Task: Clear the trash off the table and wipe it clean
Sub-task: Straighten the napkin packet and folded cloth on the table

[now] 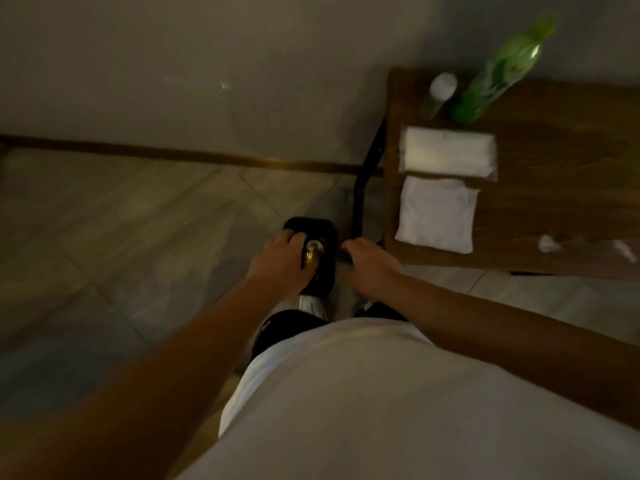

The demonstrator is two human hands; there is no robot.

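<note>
The grey tiled floor fills the nine o'clock side, dim and blurred. Near the centre the left hand is curled around a small brass-coloured can-like object – its exact kind is too blurred to tell – and holds it over the opening of a black rounded-square plastic bin that stands on the floor. Just at three o'clock of that, the right hand hangs with fingers bent loosely inward; whether it grips anything cannot be told. Below the hands, a white shirt and one white shoe show.

Toward two o'clock stands the dark brown wooden table. Along its left edge, from twelve to six o'clock: a small white-capped bottle, a tall green plastic bottle beside it, a white tissue pack, then a folded white cloth – the last two nearly touching. At four o'clock of the cloth, two small white crumpled scraps lie on the table's near edge
</note>
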